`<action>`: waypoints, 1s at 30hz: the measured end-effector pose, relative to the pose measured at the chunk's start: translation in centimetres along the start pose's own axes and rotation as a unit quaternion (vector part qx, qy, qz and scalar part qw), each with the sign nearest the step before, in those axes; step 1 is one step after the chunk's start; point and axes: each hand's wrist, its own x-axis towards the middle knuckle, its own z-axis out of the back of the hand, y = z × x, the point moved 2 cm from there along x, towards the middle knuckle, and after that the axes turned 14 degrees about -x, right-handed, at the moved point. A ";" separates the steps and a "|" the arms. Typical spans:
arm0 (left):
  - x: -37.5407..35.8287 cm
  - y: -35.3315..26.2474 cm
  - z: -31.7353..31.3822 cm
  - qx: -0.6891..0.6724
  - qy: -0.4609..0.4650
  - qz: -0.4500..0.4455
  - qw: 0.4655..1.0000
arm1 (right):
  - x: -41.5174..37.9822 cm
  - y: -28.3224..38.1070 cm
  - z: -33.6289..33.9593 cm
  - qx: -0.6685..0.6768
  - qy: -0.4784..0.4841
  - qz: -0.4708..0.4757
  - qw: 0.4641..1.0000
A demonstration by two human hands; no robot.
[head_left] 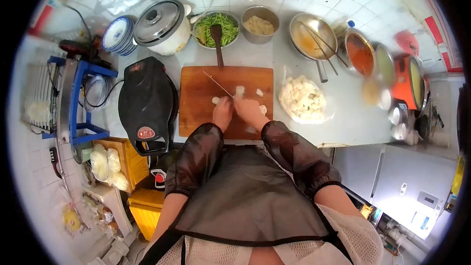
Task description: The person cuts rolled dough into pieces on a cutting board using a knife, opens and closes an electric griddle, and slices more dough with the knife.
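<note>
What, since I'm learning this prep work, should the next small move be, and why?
Probably one short, careful slicing stroke: the right hand grips the thin-bladed metal knife, and the left hand is beside a small white piece on the brown wooden cutting board.

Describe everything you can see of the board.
The board is a flat, rectangular slab, warm brown, darker and redder in places, and looks wooden. It lies flat on the pale counter, in front of the person. Several white pieces lie scattered on it. The right hand holds a knife over it, with the left hand close by; whether the blade touches the wood is unclear. The sleeves hide part of its near side.
</note>
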 end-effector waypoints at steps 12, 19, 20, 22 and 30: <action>0.2 -0.6 0.7 -0.005 -0.023 -0.028 0.999 | 1.5 0.1 -0.5 0.006 -0.050 0.011 0.999; 0.3 0.0 0.3 0.000 -0.014 -0.015 1.000 | -2.1 -0.6 1.6 -0.082 -0.011 0.016 0.996; 0.3 0.1 0.3 -0.001 -0.026 -0.021 0.999 | -1.0 0.0 0.5 -0.084 0.035 0.008 0.996; 0.1 -0.9 0.8 -0.003 -0.018 -0.015 1.000 | 0.1 0.7 0.9 -0.041 -0.003 -0.005 0.999; 0.2 -1.0 0.7 -0.022 -0.027 -0.022 0.999 | -2.7 0.2 2.5 -0.014 0.066 -0.048 0.997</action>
